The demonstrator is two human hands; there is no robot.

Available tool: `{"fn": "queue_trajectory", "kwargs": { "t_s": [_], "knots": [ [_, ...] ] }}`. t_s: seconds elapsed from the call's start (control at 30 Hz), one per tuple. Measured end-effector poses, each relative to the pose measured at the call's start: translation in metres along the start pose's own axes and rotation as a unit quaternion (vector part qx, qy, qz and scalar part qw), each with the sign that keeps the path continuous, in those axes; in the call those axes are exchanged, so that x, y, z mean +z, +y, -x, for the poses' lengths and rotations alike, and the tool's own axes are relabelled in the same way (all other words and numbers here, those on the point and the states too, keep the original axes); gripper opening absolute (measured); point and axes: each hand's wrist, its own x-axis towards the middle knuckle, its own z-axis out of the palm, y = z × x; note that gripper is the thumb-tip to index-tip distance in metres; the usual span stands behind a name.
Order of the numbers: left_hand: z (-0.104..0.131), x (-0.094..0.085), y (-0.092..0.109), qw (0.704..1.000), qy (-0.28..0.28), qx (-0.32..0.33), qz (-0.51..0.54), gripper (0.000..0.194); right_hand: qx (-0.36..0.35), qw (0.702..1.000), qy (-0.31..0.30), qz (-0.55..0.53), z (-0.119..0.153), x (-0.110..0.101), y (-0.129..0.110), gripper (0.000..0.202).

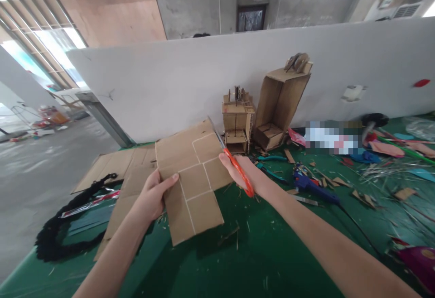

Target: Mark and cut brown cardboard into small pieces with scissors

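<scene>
A piece of cardboard (pixel 195 198) with pale drawn lines is held up over the green table. My left hand (pixel 158 194) pinches its left edge, thumb on the front face and the other fingers behind. In my right hand (pixel 239 169) are scissors with orange handles (pixel 240 171). Their metal blades (pixel 217 137) lie along the cardboard's upper right edge; whether they are apart I cannot tell. The right fingers are partly hidden behind the cardboard and the handle.
Two cardboard structures (pixel 278 103) stand against the white partition (pixel 163 80). Right of my hands lie pliers (pixel 272 171), a blue glue gun (pixel 314 187) and cardboard scraps. At left, a black fuzzy coil (pixel 49 243) lies beside larger cardboard sheets (pixel 125 166).
</scene>
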Motion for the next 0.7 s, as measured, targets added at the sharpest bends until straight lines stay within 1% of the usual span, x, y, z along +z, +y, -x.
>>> {"fn": "queue_trajectory", "kwargs": {
  "t_s": [0.07,0.17,0.23,0.33,0.43,0.5,0.53,0.6,0.63,0.7],
  "knots": [
    [-0.015,-0.008,0.009,1.0,-0.001,0.003,-0.014,0.043,0.006,1.0,-0.006,0.007,-0.02,0.007,-0.001,0.06],
    [-0.032,-0.018,0.017,1.0,0.001,-0.007,-0.027,0.041,0.041,0.999,-0.014,0.006,-0.042,0.017,0.0,0.064],
    [-0.039,-0.021,0.019,0.999,0.003,-0.013,-0.029,0.04,0.056,0.998,-0.003,0.002,-0.051,0.023,0.003,0.065],
    [-0.043,-0.022,0.019,0.999,0.0,-0.018,-0.036,0.04,0.064,0.998,0.004,-0.023,-0.054,0.027,0.01,0.065],
    [-0.041,-0.021,0.018,0.999,-0.001,-0.012,-0.042,0.042,0.078,0.996,0.005,-0.051,-0.047,0.027,0.019,0.064],
    [-0.037,-0.022,0.017,0.999,0.011,-0.003,-0.038,0.043,0.115,0.986,0.014,-0.118,-0.036,0.026,0.025,0.064],
    [-0.034,-0.021,0.016,0.999,0.018,-0.004,-0.035,0.042,0.144,0.974,0.016,-0.172,-0.029,0.025,0.027,0.064],
    [-0.029,-0.02,0.015,0.999,0.032,-0.007,-0.035,0.043,0.198,0.939,0.006,-0.281,-0.012,0.021,0.031,0.064],
    [-0.026,-0.019,0.015,0.998,0.037,-0.006,-0.042,0.044,0.214,0.922,-0.002,-0.322,-0.002,0.018,0.033,0.063],
    [-0.021,-0.017,0.016,0.997,0.035,-0.001,-0.069,0.047,0.209,0.906,-0.017,-0.367,0.019,0.009,0.038,0.059]
  ]
}}
